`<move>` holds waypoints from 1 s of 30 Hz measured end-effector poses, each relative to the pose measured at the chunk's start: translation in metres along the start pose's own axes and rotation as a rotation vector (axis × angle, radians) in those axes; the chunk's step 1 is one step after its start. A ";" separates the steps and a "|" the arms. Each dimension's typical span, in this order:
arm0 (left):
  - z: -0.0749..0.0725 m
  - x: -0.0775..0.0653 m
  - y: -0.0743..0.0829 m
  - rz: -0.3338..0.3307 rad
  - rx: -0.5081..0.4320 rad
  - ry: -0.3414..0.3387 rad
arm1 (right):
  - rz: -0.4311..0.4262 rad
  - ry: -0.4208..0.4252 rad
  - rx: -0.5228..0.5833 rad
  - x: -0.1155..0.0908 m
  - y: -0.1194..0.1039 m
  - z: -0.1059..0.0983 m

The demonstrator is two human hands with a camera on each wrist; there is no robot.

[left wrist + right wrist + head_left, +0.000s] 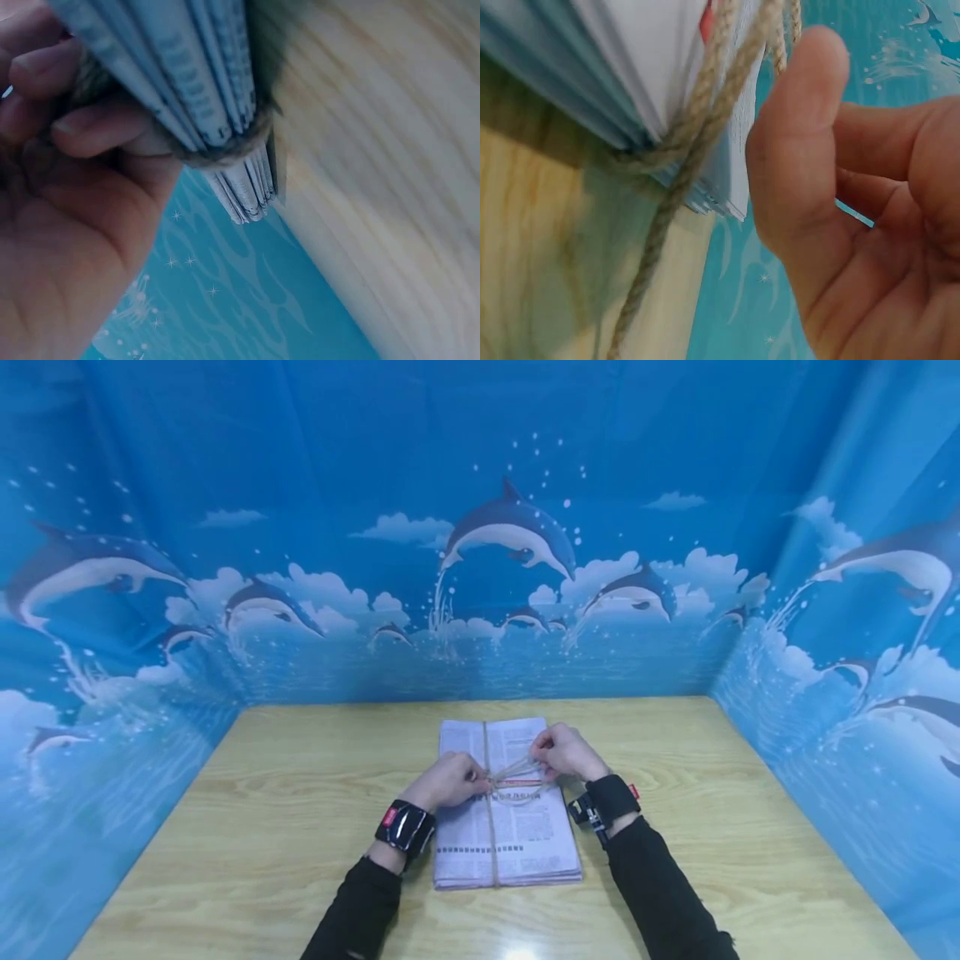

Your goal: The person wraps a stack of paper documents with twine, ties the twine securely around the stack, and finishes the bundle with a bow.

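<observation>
A stack of folded newspapers (536, 852) lies on the table, with twine (492, 847) running lengthwise over it and also around its middle. My left hand (450, 779) pinches the twine where the strands cross at the stack's centre; its curled fingers (94, 129) show at the paper edges in the left wrist view. Over the upper right of the stack, my right hand (567, 752) pinches strands of twine that stretch across from the crossing. In the right wrist view a loose strand (649, 259) hangs past the stack's side, and the thumb (802, 127) partly hides the held twine.
The wood-grain table (300, 810) extends on both sides of the stack. A blue curtain (337, 460) printed with dolphins rises along the table's back and sides. Bands with small devices sit on both wrists, such as the right wristband (612, 797).
</observation>
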State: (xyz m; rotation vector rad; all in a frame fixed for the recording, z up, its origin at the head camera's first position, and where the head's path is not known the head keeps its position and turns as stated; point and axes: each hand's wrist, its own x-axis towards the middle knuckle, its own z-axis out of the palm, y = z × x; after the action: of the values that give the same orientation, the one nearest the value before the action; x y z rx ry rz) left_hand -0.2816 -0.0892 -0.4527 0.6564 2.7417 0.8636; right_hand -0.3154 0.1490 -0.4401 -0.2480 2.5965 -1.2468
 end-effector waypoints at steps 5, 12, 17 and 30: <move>-0.002 -0.002 -0.001 0.007 0.005 -0.008 | 0.024 -0.022 -0.007 0.001 0.002 0.003; 0.001 -0.006 -0.001 0.051 0.078 -0.024 | -0.052 -0.111 -0.064 0.004 0.010 0.005; 0.003 -0.006 -0.004 0.092 0.099 -0.013 | -0.078 -0.173 -0.064 0.004 0.014 0.005; 0.003 -0.006 -0.006 0.084 0.110 -0.033 | -0.030 -0.223 0.074 -0.001 0.014 0.008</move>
State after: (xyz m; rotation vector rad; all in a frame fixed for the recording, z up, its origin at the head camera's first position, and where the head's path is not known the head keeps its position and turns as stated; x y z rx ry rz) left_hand -0.2778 -0.0952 -0.4583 0.8035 2.7655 0.7154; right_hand -0.3126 0.1517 -0.4562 -0.3892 2.3618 -1.2459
